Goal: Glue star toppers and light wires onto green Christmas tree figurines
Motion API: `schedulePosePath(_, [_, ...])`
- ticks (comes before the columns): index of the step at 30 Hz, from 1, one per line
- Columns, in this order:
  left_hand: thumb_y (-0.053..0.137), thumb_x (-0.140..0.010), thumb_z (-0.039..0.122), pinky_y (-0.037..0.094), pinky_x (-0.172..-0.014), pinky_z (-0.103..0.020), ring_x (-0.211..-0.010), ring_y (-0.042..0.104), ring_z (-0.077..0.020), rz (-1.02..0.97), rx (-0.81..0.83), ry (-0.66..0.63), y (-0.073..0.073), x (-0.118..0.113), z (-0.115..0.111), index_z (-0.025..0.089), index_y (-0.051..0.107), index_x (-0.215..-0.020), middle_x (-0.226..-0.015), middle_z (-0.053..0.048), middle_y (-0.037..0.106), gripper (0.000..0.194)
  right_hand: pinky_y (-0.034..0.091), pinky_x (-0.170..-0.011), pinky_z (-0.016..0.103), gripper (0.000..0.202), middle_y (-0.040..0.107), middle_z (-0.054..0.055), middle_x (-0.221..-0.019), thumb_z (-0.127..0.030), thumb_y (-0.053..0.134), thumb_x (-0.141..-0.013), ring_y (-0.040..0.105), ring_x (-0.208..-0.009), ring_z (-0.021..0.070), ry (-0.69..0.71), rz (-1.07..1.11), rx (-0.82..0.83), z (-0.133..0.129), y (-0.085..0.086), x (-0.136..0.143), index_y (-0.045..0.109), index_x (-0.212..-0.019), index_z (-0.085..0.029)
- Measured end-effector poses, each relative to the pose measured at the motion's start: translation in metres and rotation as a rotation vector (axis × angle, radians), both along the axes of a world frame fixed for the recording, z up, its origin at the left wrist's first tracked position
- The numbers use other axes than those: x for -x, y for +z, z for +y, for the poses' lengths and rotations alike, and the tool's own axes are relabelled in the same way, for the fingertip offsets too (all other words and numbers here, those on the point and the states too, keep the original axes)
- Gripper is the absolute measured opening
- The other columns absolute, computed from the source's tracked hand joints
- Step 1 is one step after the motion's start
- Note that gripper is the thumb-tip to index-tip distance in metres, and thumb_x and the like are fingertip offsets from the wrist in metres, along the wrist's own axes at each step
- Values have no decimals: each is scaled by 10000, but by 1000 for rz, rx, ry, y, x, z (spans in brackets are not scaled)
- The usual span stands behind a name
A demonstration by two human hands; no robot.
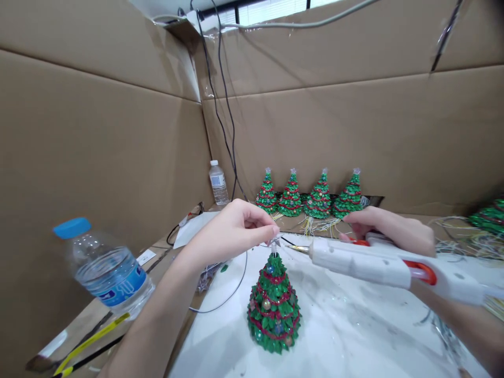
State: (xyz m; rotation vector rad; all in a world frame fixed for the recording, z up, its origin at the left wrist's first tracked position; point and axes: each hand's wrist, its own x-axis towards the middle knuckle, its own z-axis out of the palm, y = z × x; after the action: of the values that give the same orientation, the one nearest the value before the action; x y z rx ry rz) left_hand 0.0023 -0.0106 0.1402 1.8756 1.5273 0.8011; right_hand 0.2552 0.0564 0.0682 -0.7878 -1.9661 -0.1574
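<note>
Glue gun (362,263) beside Christmas tree figurine (274,307), star topper (275,241) pinched at its crown.
White work surface (354,331): bears the tree, toward 6 o'clock of the view. Gun: grasped by the right hand (389,229), at the tree's 2 o'clock; trigger pressure cannot be told. Left hand (232,231): closed in a pinch on the star. Metal nozzle (300,249): at the star's 3 o'clock, apparently not touching. Star: at the tree's 12 o'clock, seating unconfirmed. Advised: hold star plumb, dose sparingly at its base, keep the tip off skin.
</note>
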Motion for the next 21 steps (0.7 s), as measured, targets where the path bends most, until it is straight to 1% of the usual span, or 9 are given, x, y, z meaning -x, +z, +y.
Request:
schedulePosePath(3, [630,-799,317,362,-508,-210,-571,509,-105,18,-3,14,0,0,0,141,749,-768,-651,-11,653,215,428,-586,251,110,586,-27,-647,-322,554,-871,553,-558,132,-47,-41,-10,0,-6,4,615,-925,-250])
schedulePosePath(6, [625,-791,298,392,-528,-213,-607,548,-120,12,-22,21,-1,-1,-1,141,742,-765,-678,-23,674,198,428,-603,261,185,604,-16,-657,-367,492,-900,574,-572,145,-50,-69,-28,2,-11,4,621,-933,-237])
schedulePosePath(8, [623,-787,289,400,-523,-209,-609,558,-123,17,-50,29,-1,-2,-3,153,744,-814,-679,-19,675,183,412,-594,268,264,612,-4,-653,-392,432,-939,575,-572,147,-25,-89,-54,3,-13,3,622,-844,-234])
schedulePosePath(11, [602,-807,300,373,-485,-209,-568,530,-118,70,-102,42,-3,-2,-5,192,749,-930,-662,-3,659,220,383,-563,269,344,599,2,-629,-375,396,-966,560,-555,139,6,-142,-55,4,-15,0,583,-715,-233])
schedulePosePath(15, [572,-831,321,358,-478,-214,-569,522,-122,168,-143,48,-3,-3,-8,200,759,-870,-649,-4,656,226,431,-566,270,374,638,20,-659,-390,350,-963,607,-599,166,-32,-160,-3,7,-18,-2,600,-721,-251])
schedulePosePath(18, [561,-835,301,350,-475,-214,-553,508,-115,223,-176,65,-2,-6,-10,204,759,-832,-630,5,654,220,452,-540,272,327,619,14,-600,-393,407,-922,588,-531,163,-31,-146,8,10,-21,2,615,-715,-250])
schedulePosePath(21, [556,-834,279,362,-488,-225,-560,530,-119,251,-223,81,0,-10,-12,199,761,-812,-662,-2,683,221,455,-502,274,270,572,0,-528,-400,493,-872,564,-467,160,-44,-132,-18,15,-24,5,624,-688,-252])
